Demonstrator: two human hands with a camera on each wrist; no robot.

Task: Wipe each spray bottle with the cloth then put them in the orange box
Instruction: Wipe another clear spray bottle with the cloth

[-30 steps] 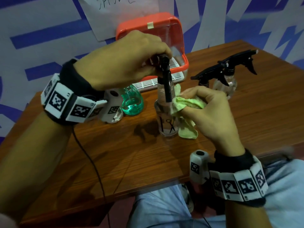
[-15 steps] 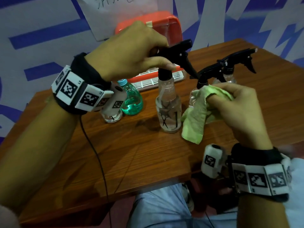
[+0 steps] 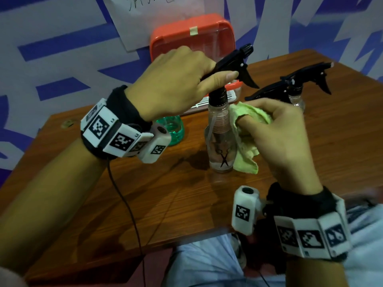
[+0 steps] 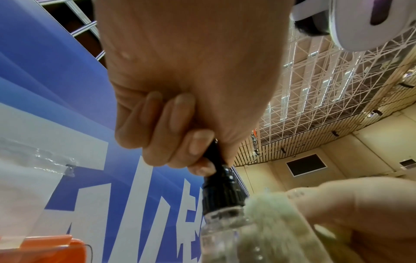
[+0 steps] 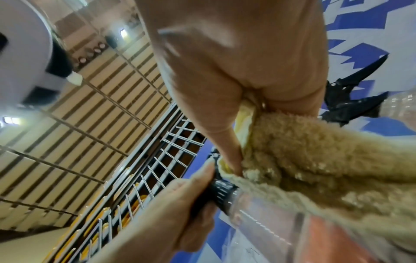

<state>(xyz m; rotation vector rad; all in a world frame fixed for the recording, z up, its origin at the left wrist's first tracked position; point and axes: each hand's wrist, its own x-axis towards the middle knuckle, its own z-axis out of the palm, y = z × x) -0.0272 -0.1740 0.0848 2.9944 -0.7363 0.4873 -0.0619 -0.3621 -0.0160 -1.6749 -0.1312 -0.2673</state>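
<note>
A clear spray bottle point(image 3: 220, 139) with a black trigger head point(image 3: 234, 63) stands upright on the wooden table point(image 3: 145, 193). My left hand point(image 3: 178, 81) grips the trigger head from above; in the left wrist view its fingers point(image 4: 171, 135) curl round the black neck point(image 4: 221, 188). My right hand point(image 3: 275, 137) holds a green cloth point(image 3: 246, 139) and presses it against the bottle's right side just under the collar. In the right wrist view the cloth point(image 5: 315, 160) lies against the bottle point(image 5: 258, 210). The orange box point(image 3: 190, 38) stands open behind, by the wall.
Two more clear spray bottles point(image 3: 296, 90) with black triggers stand at the back right, partly behind my right hand. A green bottle point(image 3: 172, 131) stands behind my left wrist. A white grid tray point(image 3: 211, 100) lies in the box base. A black cable point(image 3: 124, 204) crosses the table.
The bottle has been turned, so its nozzle swung from facing me to pointing right. My right hand drew the cloth off the bottle, then brought it back against the bottle's upper side.
</note>
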